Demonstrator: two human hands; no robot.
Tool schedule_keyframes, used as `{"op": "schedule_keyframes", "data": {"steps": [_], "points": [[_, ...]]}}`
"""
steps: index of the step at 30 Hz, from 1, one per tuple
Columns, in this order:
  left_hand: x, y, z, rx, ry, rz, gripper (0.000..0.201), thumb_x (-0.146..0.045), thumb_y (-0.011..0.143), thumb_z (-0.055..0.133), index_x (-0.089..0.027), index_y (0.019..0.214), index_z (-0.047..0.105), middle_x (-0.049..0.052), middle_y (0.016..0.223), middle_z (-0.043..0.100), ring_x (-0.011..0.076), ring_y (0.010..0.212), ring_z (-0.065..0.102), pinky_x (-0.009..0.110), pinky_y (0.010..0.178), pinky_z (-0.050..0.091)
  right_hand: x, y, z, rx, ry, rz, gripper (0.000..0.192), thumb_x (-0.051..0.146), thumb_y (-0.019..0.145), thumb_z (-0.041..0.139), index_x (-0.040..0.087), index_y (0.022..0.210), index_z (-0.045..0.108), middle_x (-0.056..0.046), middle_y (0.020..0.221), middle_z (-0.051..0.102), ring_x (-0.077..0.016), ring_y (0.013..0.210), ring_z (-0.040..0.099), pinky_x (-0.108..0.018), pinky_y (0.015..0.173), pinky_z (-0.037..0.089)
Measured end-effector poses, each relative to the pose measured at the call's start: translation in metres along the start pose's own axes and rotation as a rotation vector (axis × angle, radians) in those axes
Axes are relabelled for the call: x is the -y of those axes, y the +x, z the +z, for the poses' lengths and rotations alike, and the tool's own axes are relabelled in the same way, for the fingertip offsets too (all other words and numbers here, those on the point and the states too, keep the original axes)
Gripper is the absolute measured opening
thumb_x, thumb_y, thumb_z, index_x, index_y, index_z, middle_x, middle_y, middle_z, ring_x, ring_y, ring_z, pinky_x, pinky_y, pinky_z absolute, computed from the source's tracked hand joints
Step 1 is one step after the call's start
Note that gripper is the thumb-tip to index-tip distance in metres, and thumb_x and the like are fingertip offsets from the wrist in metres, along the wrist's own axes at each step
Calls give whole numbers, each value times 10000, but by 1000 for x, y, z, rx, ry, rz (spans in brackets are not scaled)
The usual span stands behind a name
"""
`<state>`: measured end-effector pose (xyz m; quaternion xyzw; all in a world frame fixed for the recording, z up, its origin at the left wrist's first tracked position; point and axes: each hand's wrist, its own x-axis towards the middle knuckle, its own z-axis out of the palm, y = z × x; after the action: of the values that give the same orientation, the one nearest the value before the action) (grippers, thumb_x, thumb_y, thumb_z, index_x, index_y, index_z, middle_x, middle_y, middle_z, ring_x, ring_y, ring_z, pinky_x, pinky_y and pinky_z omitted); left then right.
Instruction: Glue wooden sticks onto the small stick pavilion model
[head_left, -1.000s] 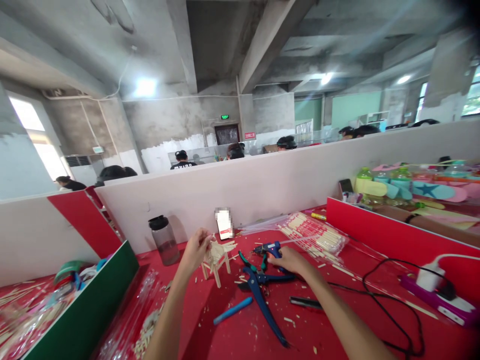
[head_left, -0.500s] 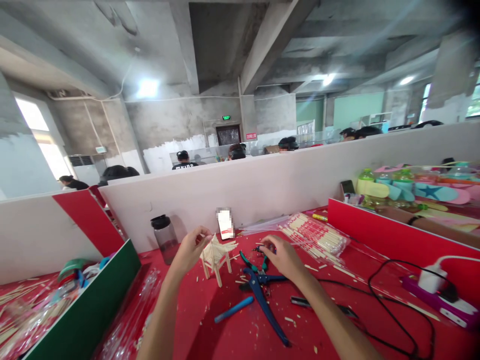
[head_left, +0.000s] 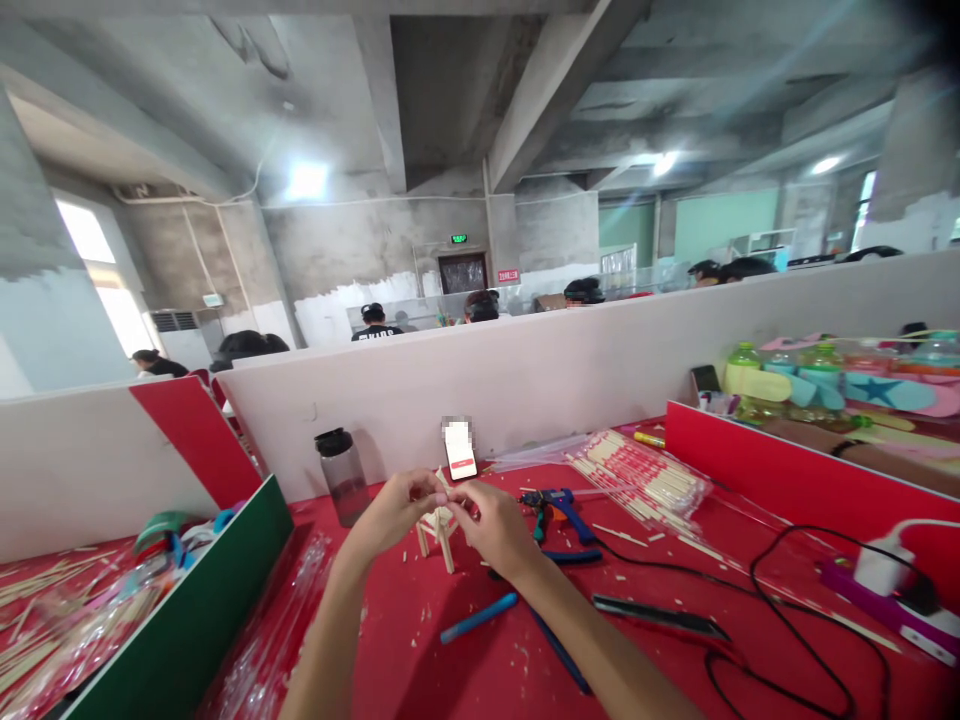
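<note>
Both hands meet over the small stick model (head_left: 439,525) at the middle of the red counter (head_left: 450,660): the left hand (head_left: 397,508) has its grip closed on the model's top to steady it, while the right hand (head_left: 491,528) pinches at the same spot from the right. The glue gun (head_left: 553,503) lies just right, within reach, with the bagged sticks (head_left: 645,480) farther right.

- Left hand (head_left: 395,508) is raised, fingers curled in a pinch, forearm bare and reaching forward.
- Right hand (head_left: 491,525) meets it, fingertips touching, forearm angled in from the lower right.
</note>
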<state>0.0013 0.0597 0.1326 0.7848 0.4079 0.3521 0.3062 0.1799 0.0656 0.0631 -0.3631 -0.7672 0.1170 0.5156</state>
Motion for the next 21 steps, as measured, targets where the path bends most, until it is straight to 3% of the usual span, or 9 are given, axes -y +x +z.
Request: {"op": "schedule_keyframes", "data": {"steps": [13,21], "points": [[11,6,4,-47,-39,-143,224,-362,708,745,-150,647,706,-23,547,595,112,541,469,230,548,343,1,-4,2,13,3,-2,84,226,921,605,217,937,686,-38,866,725,-183,806,665,-251,712,469],[21,7,4,-33,11,-110,246,-374,775,675,-146,737,760,36,663,713,159,613,583,261,610,423,-4,-7,6,12,4,17,70,219,899,620,200,909,687,-38,864,727,-167,774,650,-246,725,466]]}}
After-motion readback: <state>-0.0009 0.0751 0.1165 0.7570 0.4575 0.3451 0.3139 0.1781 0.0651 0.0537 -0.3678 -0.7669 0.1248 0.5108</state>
